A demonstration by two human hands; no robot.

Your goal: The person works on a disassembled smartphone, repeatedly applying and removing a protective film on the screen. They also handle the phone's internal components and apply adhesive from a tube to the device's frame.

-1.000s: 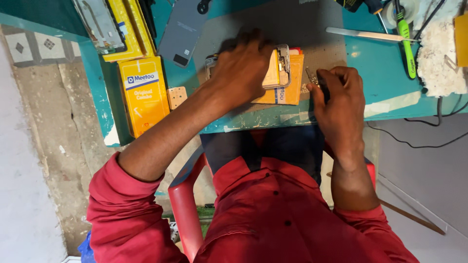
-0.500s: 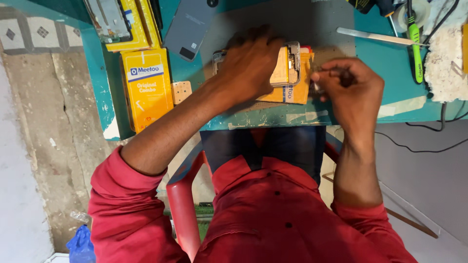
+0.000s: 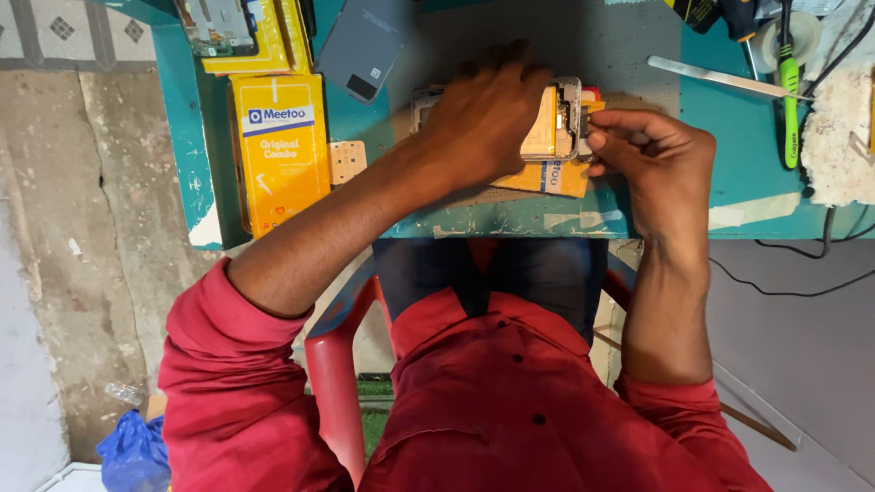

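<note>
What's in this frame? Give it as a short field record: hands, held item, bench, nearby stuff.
left hand: pressed down on the opened phone, covering most of it
right hand: fingertips pinched at the phone's right edge; any tool is too small to tell
under phone: yellow box
bench: teal, worn paint
left of hands: yellow carton, grey phone back
right of hands: metal blade, green-handled tool

I see my left hand (image 3: 483, 123) pressing flat on the opened phone (image 3: 558, 123), which lies on a yellow box (image 3: 556, 175). Just right of the phone, my right hand (image 3: 661, 164) pinches at its edge. Left of the phone lies a grey back cover (image 3: 365, 46).
</note>
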